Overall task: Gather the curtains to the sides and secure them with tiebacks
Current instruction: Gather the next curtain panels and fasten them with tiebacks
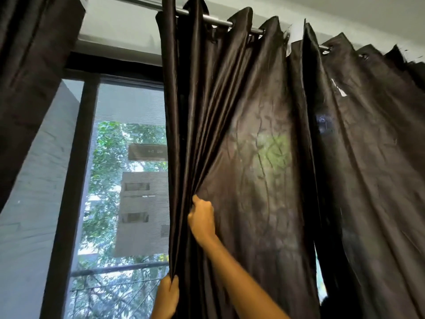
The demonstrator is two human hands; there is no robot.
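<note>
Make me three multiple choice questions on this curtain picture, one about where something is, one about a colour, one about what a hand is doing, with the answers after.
1. Where is the uncovered window?
A. left of the gathered curtain
B. right of it
C. behind the person

2. What colour is the curtain?
A. white
B. dark brown
C. red

3. What is the right hand doing?
A. hanging free
B. pressing the glass
C. gripping curtain folds

Answers:
1 A, trees and buildings show left of the fabric.
2 B, the satin-like cloth is dark brown.
3 C, its fingers curl round bunched pleats, while the left hand pinches the curtain's edge lower down.
</note>
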